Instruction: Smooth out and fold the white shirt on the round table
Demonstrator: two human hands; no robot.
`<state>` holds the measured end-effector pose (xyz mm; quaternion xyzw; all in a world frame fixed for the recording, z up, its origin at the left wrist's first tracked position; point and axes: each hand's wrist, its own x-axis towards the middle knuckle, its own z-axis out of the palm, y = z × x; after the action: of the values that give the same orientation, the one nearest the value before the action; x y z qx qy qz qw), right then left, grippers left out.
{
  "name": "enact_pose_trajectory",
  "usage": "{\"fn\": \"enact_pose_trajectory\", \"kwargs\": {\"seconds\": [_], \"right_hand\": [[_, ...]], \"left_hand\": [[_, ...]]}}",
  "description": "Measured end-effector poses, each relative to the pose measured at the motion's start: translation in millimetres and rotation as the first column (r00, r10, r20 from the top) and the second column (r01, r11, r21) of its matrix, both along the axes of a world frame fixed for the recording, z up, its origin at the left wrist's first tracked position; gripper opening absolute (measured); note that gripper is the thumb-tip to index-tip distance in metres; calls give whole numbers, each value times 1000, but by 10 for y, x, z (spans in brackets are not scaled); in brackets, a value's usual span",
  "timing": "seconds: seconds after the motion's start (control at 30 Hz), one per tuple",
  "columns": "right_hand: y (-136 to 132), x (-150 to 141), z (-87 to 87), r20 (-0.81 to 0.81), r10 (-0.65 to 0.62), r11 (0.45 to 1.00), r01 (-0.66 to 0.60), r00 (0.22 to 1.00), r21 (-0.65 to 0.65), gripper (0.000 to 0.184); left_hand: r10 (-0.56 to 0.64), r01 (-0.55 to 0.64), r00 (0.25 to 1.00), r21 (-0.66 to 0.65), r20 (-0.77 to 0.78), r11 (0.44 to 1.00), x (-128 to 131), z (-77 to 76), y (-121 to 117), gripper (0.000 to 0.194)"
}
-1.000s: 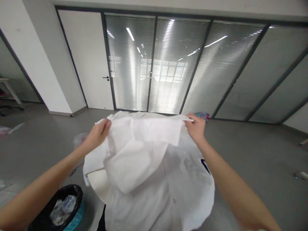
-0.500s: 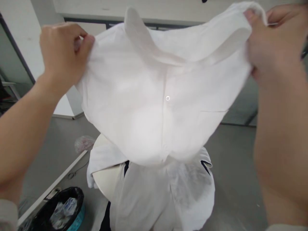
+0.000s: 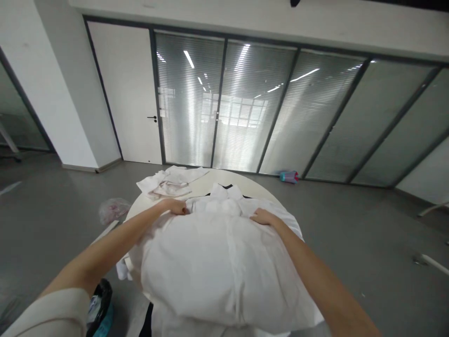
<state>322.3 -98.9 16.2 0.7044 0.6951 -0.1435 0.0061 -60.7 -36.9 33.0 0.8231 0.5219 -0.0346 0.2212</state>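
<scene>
A white button-front shirt (image 3: 199, 262) spreads over the round table (image 3: 254, 182), its near part billowing toward me. My left hand (image 3: 175, 206) grips the shirt near its left shoulder, fingers closed on the cloth. On the other side, my right hand (image 3: 262, 216) is closed on the right shoulder area. The collar lies around the middle, between and slightly beyond both hands. Beneath and past it shows another white garment (image 3: 219, 191) with dark edges at its neck. A crumpled white cloth (image 3: 168, 181) rests at the table's far left.
A black-lined bin (image 3: 101, 306) stands on the floor at lower left. Near it lies a clear plastic bag (image 3: 114, 209). Behind the table are glass partitions with blinds (image 3: 245, 107) and a white door (image 3: 128, 93). A blue and pink object (image 3: 289, 177) lies by the partition.
Both hands have lowered the shirt from raised before me down and away onto the table. It now lies over the other garment, and the far tabletop and partition have come into view.
</scene>
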Motion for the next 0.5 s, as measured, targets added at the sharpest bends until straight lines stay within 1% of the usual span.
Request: {"fn": "enact_pose_trajectory", "kwargs": {"seconds": [0.03,0.07,0.13,0.2,0.23,0.3,0.33,0.4,0.47,0.5], "right_hand": [[34,37,-70,-21,15,1000,-15,1000,-16,20],[85,73,-107,-50,32,999,-33,998,-27,22],[219,106,-141,-136,60,998,-64,989,-29,31],[356,73,-189,-236,73,997,-76,969,-4,39],[412,39,-228,-281,77,997,-77,957,11,40],[488,-39,-324,-351,82,997,-78,933,24,40],[509,-70,-371,-379,85,996,-82,922,24,40],[534,-102,-445,-427,89,996,-85,900,28,40],[550,-91,-483,-460,94,996,-81,883,48,41],[558,-75,-495,-497,98,995,-75,862,65,42]], "left_hand": [[8,-8,1000,-21,12,1000,57,-102,46,24],[18,-17,999,-30,35,999,122,-170,104,26],[39,-36,994,-29,105,999,286,-254,239,28],[57,-50,983,-43,174,998,483,-329,352,33],[70,-59,978,-61,199,996,581,-375,389,39],[108,-86,968,-104,228,991,746,-478,422,47],[132,-104,962,-125,241,987,803,-529,425,48],[184,-141,943,-165,278,976,860,-615,428,44],[224,-162,916,-205,333,965,854,-672,440,41],[239,-166,900,-220,365,961,839,-692,450,40]]}}
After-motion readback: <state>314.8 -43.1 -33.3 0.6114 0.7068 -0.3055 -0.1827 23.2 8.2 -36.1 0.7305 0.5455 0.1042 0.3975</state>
